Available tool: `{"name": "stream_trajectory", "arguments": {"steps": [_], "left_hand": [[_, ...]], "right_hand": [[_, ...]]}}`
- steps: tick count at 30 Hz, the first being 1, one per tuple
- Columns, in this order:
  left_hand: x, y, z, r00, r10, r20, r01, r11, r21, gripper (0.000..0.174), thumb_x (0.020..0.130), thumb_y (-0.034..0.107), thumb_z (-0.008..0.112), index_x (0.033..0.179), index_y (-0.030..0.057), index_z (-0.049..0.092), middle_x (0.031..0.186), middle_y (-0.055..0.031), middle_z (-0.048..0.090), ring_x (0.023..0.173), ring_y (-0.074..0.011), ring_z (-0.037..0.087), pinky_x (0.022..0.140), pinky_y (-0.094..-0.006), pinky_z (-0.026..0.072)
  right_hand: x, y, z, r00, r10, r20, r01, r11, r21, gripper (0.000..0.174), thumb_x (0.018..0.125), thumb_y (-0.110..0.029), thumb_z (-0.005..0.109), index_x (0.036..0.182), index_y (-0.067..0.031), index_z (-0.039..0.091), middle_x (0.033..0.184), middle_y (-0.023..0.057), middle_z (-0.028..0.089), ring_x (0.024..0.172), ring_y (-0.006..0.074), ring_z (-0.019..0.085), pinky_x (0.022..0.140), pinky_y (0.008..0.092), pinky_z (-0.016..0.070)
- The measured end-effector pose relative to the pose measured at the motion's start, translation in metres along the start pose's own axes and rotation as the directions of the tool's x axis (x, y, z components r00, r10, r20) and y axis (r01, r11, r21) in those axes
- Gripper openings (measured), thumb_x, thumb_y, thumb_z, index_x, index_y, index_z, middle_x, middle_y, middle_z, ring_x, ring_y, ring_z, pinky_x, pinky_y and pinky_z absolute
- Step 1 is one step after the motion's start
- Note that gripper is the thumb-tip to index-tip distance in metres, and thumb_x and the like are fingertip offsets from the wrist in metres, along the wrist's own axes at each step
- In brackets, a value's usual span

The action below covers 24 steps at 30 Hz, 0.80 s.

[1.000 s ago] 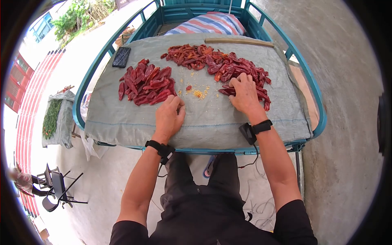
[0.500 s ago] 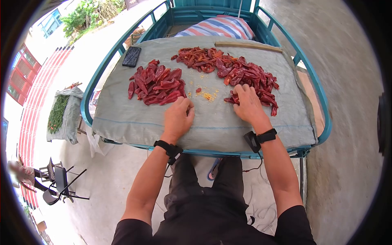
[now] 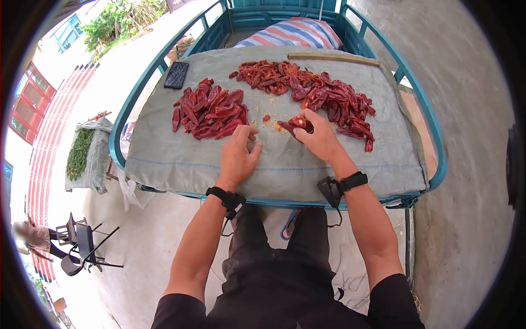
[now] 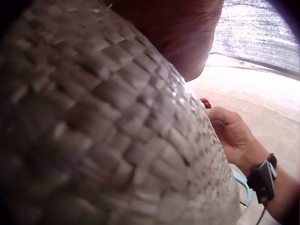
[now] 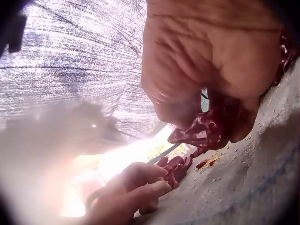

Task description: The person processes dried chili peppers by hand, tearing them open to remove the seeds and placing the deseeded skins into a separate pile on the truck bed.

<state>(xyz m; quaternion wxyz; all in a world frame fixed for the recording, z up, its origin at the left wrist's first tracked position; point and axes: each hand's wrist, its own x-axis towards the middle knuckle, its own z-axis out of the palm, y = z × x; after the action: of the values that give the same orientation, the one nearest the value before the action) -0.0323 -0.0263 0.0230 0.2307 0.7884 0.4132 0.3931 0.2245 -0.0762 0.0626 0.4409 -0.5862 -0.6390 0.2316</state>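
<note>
Two bare hands work over one grey woven sheet (image 3: 197,164), each wrist with a black strap (image 3: 219,194). The right hand (image 3: 323,137) pinches red pepper (image 3: 302,124) between thumb and fingers, above the sheet; whether it is one pod or two, I cannot tell. The left hand (image 3: 239,159), fingers loosely bent and gripping nothing visible, is beside the near edge of the left pile (image 3: 211,109). Between the hands and piles lie yellow seeds (image 3: 274,125) and one small red scrap (image 3: 266,118). There are three piles of red peppers: the left pile, the right pile (image 3: 342,104) and the back pile (image 3: 266,75), the last two touching. Beyond are one phone (image 3: 176,75) and one wooden strip (image 3: 334,59), then a striped cover (image 3: 296,34) inside a teal cart (image 3: 422,109). On the concrete floor (image 3: 148,247), off to the left, stands a black chair (image 3: 86,241).
</note>
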Motion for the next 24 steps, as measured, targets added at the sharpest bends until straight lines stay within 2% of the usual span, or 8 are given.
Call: {"name": "stream_trajectory", "arguments": {"steps": [2,4,7,11,16,19,23,24], "left_hand": [[0.001,0.008,-0.004,1.000,-0.028,0.003,0.028,0.998,-0.049,0.044,0.091,0.009,0.078,0.134,0.0070,0.066,0.115,-0.0081,0.076,0.079,-0.0221,0.070,0.073,-0.0357,0.0552],[0.001,0.008,-0.005,0.999,0.040,0.012,-0.039,0.998,-0.058,0.052,0.092,0.012,0.079,0.142,0.0076,0.062,0.125,-0.0078,0.076,0.083,-0.0214,0.072,0.075,-0.0359,0.0562],[0.002,0.012,-0.006,0.993,0.117,0.021,-0.115,0.991,-0.076,0.057,0.094,0.016,0.081,0.147,0.0121,0.060,0.126,-0.0092,0.074,0.091,-0.0255,0.075,0.079,-0.0397,0.0584],[0.001,0.008,-0.002,0.976,0.201,0.088,-0.200,0.980,-0.019,0.053,0.096,0.019,0.082,0.145,0.0137,0.062,0.120,-0.0104,0.074,0.099,-0.0292,0.076,0.082,-0.0419,0.0596],[0.002,0.008,-0.002,0.974,0.167,0.151,-0.158,0.985,-0.070,0.042,0.098,0.018,0.082,0.138,0.0108,0.068,0.116,-0.0114,0.074,0.099,-0.0304,0.075,0.083,-0.0413,0.0594],[0.005,0.003,-0.001,0.972,0.166,0.169,-0.155,0.985,-0.079,0.034,0.098,0.017,0.081,0.130,0.0082,0.072,0.113,-0.0116,0.074,0.099,-0.0308,0.074,0.084,-0.0414,0.0588],[0.006,-0.001,0.000,0.971,0.175,0.161,-0.170,0.984,-0.045,0.026,0.100,0.016,0.080,0.123,0.0058,0.074,0.106,-0.0121,0.074,0.096,-0.0290,0.073,0.083,-0.0398,0.0573],[0.005,-0.004,0.002,0.979,0.131,0.153,-0.118,0.989,-0.093,0.025,0.100,0.015,0.079,0.123,0.0054,0.073,0.105,-0.0124,0.074,0.094,-0.0280,0.072,0.083,-0.0390,0.0568]], "right_hand": [[0.002,0.001,0.009,0.999,-0.013,0.050,0.005,0.989,0.151,0.025,0.093,-0.012,0.070,0.115,-0.0007,0.066,0.097,0.0105,0.072,0.088,0.0196,0.068,0.083,0.0363,0.0555],[0.004,-0.004,0.016,0.992,0.011,0.122,-0.045,0.961,0.272,0.025,0.094,-0.009,0.069,0.118,-0.0010,0.067,0.100,0.0048,0.071,0.092,0.0108,0.065,0.084,0.0318,0.0548],[0.004,-0.001,0.028,0.984,0.006,0.177,-0.073,0.926,0.371,0.027,0.094,-0.006,0.068,0.120,-0.0006,0.068,0.103,0.0029,0.072,0.095,0.0099,0.065,0.087,0.0311,0.0558],[-0.001,0.017,0.042,0.986,-0.046,0.159,-0.008,0.946,0.325,0.030,0.095,-0.003,0.067,0.124,-0.0009,0.070,0.106,0.0035,0.073,0.100,0.0101,0.067,0.091,0.0305,0.0569],[-0.008,0.022,0.045,0.991,-0.035,0.126,-0.015,0.928,0.371,0.031,0.095,-0.002,0.068,0.125,-0.0008,0.069,0.105,0.0077,0.076,0.099,0.0141,0.071,0.092,0.0335,0.0588],[-0.009,0.020,0.048,0.993,-0.021,0.114,-0.038,0.871,0.489,0.036,0.097,0.003,0.067,0.133,-0.0011,0.066,0.113,0.0050,0.073,0.105,0.0122,0.071,0.094,0.0304,0.0592],[-0.009,0.022,0.048,0.993,0.026,0.117,-0.084,0.845,0.528,0.040,0.099,0.001,0.073,0.137,-0.0002,0.063,0.116,0.0067,0.074,0.105,0.0130,0.073,0.094,0.0298,0.0604],[-0.009,0.022,0.046,0.992,0.034,0.122,-0.095,0.841,0.533,0.040,0.099,-0.001,0.075,0.137,0.0003,0.063,0.116,0.0071,0.074,0.105,0.0130,0.073,0.094,0.0297,0.0607]]}}
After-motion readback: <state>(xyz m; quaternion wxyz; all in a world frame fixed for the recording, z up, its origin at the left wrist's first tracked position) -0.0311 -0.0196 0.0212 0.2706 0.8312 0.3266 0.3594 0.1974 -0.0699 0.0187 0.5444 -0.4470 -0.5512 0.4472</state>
